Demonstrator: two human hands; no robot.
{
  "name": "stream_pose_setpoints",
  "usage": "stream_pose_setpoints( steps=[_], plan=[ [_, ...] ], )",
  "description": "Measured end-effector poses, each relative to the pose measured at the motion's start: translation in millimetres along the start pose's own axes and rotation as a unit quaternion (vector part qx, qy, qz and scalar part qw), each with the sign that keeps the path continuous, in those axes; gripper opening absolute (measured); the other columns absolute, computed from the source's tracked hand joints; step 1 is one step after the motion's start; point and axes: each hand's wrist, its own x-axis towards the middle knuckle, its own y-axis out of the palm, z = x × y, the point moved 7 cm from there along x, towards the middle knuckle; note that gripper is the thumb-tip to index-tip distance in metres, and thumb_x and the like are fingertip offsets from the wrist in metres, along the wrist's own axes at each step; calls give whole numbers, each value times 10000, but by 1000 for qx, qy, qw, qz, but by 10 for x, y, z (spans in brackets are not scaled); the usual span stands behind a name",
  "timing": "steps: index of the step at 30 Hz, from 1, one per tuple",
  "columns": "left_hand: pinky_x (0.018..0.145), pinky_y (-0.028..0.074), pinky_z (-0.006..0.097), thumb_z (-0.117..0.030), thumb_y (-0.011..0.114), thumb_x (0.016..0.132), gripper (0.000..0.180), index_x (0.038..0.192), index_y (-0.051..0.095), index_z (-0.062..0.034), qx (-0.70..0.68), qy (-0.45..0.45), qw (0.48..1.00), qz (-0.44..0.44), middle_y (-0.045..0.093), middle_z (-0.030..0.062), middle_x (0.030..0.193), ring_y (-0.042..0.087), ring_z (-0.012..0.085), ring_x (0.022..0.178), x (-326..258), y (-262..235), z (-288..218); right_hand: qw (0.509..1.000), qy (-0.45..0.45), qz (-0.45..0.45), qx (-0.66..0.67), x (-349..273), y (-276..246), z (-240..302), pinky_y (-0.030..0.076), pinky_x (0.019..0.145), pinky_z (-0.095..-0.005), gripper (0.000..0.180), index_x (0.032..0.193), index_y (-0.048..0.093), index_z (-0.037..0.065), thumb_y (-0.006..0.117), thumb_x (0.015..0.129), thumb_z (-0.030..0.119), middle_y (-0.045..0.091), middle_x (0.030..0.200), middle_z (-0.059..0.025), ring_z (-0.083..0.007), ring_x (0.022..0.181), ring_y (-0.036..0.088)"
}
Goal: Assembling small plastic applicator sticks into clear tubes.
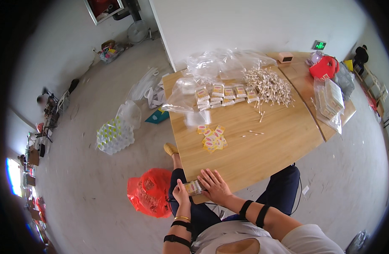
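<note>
At the near left corner of the wooden table, my left hand is closed around one end of a small clear pack of cotton swabs with a yellow and white card inside. My right hand lies with its fingers stretched and spread, its side against the pack's other end. Farther up the table, several filled swab packs sit in stacks beside a large heap of loose cotton swabs. Yellow and white cards are scattered in a small pile, and a few single swabs lie right of them.
Clear plastic bags cover the table's back edge. A red cap-like item and bagged clear boxes lie at the right. On the floor stand a red plastic bag and a clear bag of green-topped items.
</note>
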Motion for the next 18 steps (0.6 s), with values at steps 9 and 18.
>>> stream_pose_setpoints(
  steps=[9,18],
  plan=[
    [556,442,318,-504,557,999,630,629,559,6,-13,-19,1000,-17,587,40,611,524,113,578,12,-44,65,996,-34,43,-76,31,10,131,120,1240,-479,862,1543,298,38,569,905,548,230,1630,-179,-308,1525,186],
    [553,428,317,-504,544,1006,626,625,554,-7,-37,-21,999,19,564,5,615,523,108,589,11,-2,46,999,4,52,9,59,85,139,109,1243,-463,967,1535,259,-44,557,896,618,211,1633,-188,-298,1531,168]
  ],
)
